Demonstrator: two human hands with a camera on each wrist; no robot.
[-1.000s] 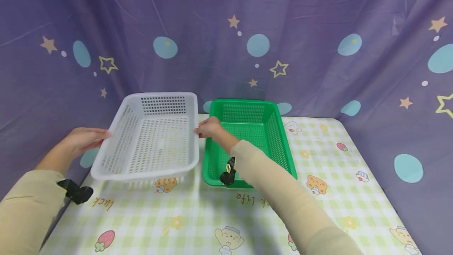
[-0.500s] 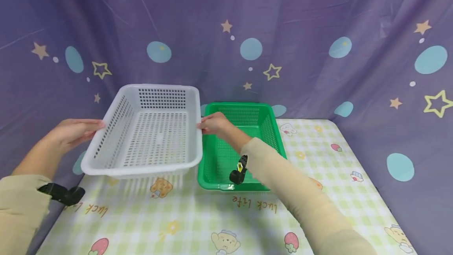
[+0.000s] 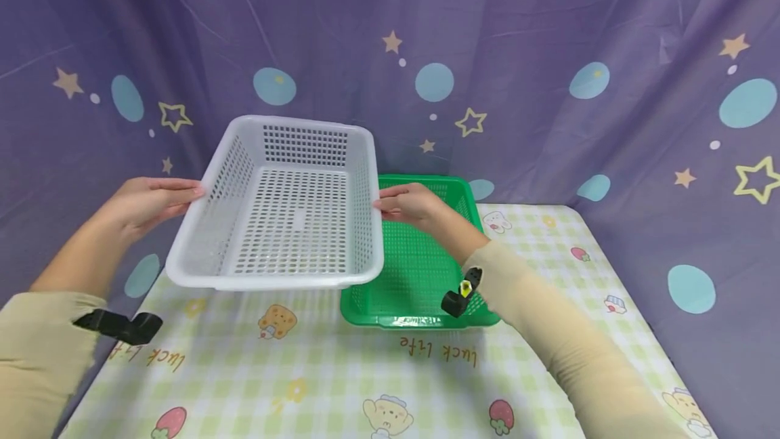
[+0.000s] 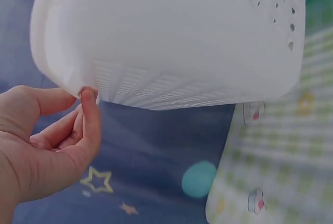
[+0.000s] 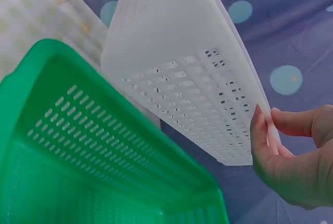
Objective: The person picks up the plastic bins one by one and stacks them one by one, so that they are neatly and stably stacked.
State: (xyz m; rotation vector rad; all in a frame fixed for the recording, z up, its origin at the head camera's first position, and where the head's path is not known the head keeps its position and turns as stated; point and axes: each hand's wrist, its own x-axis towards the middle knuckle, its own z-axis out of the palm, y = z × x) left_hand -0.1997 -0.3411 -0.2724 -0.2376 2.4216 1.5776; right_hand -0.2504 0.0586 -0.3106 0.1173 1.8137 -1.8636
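Observation:
A white plastic basket (image 3: 292, 222) with a perforated bottom and sides hangs above the table, held between both hands. My left hand (image 3: 149, 205) pinches its left rim; in the left wrist view thumb and fingers (image 4: 89, 114) meet at the rim. On the opposite side my right hand (image 3: 414, 205) pinches the right rim, thumb and fingers on either side of it in the right wrist view. The basket looks bare inside. Behind and below the right hand, a green plastic basket (image 3: 420, 322) stands on the table, its left part hidden by the white one.
A checked, cartoon-printed cloth (image 3: 341, 385) covers the table. Purple curtains (image 3: 518, 19) with stars and blue dots hang behind it and at both sides. Small black devices are strapped at both sleeves (image 3: 536, 317).
Both hands have raised the white basket off the table area and moved it to the right, so it now overlaps the green basket in view. The green basket stays in place.

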